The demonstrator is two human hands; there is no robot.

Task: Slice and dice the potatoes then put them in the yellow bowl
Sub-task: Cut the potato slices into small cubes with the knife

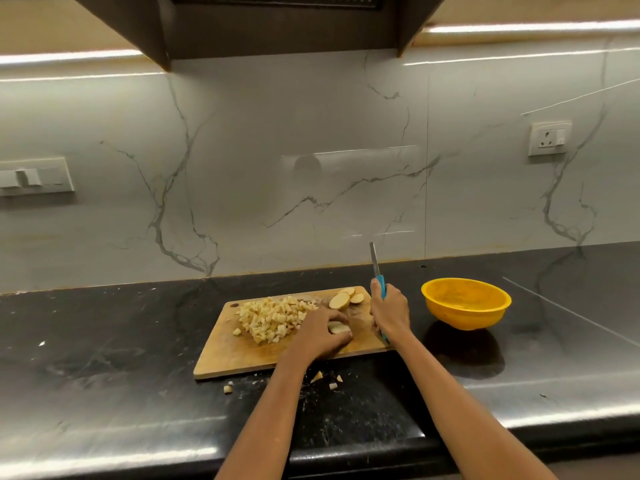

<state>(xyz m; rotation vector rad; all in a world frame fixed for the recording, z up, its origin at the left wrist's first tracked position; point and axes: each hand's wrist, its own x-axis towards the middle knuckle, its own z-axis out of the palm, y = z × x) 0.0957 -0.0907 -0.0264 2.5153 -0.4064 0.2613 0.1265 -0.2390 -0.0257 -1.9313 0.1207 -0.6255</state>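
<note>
- Two hands busy; left hand (pixel 323 332) fingers curl over a potato piece (pixel 338 328) on the cutting board (pixel 221 355); right hand (pixel 389 311) wraps the knife (pixel 378 275) by its blue handle, blade up, off the board
- Approx. most dicing looks done; diced pile (pixel 273 318) sits at board's left
- Slices (pixel 346 298) at far edge still whole
- Yellow bowl (pixel 465 303), right of board, looks empty; transfer not started
- Few bits (pixel 317 376) lie on the counter (pixel 104 341)

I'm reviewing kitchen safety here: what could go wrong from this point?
The right hand holds the blue-handled knife upright close to the left hand, whose fingers grip a potato piece; a slip could cut them. Diced bits already lie off the wooden cutting board; more may spill.
</note>
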